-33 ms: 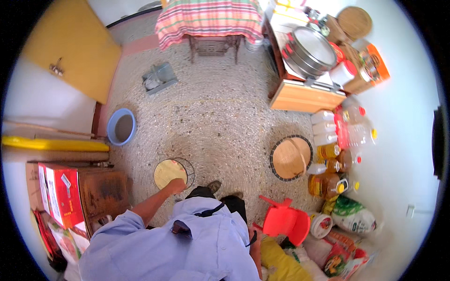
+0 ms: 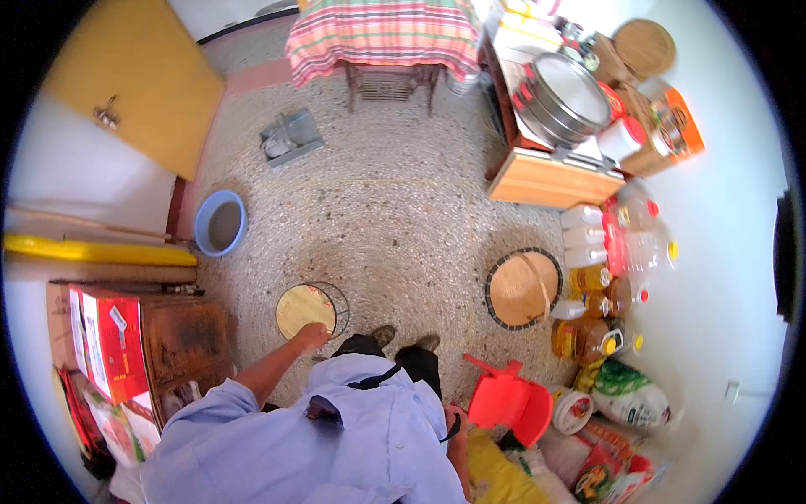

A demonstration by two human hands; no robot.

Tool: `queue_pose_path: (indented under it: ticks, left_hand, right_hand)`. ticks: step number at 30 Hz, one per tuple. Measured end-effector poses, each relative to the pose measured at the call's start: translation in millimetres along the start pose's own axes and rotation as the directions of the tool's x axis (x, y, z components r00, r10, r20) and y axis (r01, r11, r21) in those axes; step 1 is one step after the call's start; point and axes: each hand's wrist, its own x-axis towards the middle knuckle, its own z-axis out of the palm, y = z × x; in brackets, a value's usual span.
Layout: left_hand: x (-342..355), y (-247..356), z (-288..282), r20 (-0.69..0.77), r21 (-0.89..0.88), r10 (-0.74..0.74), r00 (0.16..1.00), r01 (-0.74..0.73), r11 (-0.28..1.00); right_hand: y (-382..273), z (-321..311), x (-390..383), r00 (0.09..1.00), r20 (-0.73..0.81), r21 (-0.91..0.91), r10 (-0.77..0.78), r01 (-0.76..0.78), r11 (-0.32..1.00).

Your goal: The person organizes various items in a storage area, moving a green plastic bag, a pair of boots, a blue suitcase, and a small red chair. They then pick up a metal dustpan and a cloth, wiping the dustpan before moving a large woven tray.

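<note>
My left hand point(image 2: 312, 337) is closed on the near edge of a small round stool point(image 2: 304, 312), which has a pale yellow top and a thin dark metal ring frame showing to its right. My right hand point(image 2: 455, 417) hangs at my side, close to a red plastic child-size chair point(image 2: 510, 401). A dark band circles that wrist, and its fingers are mostly hidden. Further right on the floor is a round woven basket point(image 2: 525, 290) with a dark-trimmed rim and an arched handle.
A blue basin point(image 2: 221, 223) and a grey dustpan point(image 2: 290, 137) lie on the floor. Along the right wall stand oil bottles point(image 2: 581, 334) and sacks point(image 2: 628, 393). Boxes point(image 2: 117, 343) are stacked at left. A steamer pot point(image 2: 564, 99) sits on a cabinet, near a cloth-covered table point(image 2: 382, 34).
The whole view has shifted slightly, and more of my right shoe shows. My left hand stays at the stool's edge.
</note>
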Motion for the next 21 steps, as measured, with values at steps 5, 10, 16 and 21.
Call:
queue_pose_path:
  ticks: [5,10,16,21]
  left_hand:
    - [-38.0,-38.4,52.9,-0.064,-0.26,-0.187,0.98,0.165,0.951]
    - [-37.8,-14.1,98.8,-0.103,-0.401,-0.246,0.964,0.186,0.897]
    - [11.3,34.8,146.6,-0.306,-0.838,-0.358,0.882,-0.071,0.541]
    - [6.4,12.1,184.7,-0.374,-0.915,-0.442,0.815,-0.248,0.318]
  right_hand:
    - [-48.8,-14.3,77.7,0.993,0.11,0.242,-0.034,0.006,0.97]
    - [3.2,-52.4,208.1,0.971,0.236,-0.142,0.027,0.007,0.99]
    - [-64.2,-115.0,377.9,0.687,0.704,0.216,0.179,-0.447,0.868]
    - [-227.6,-50.5,398.0,0.748,0.549,-0.068,0.374,-0.406,0.911]
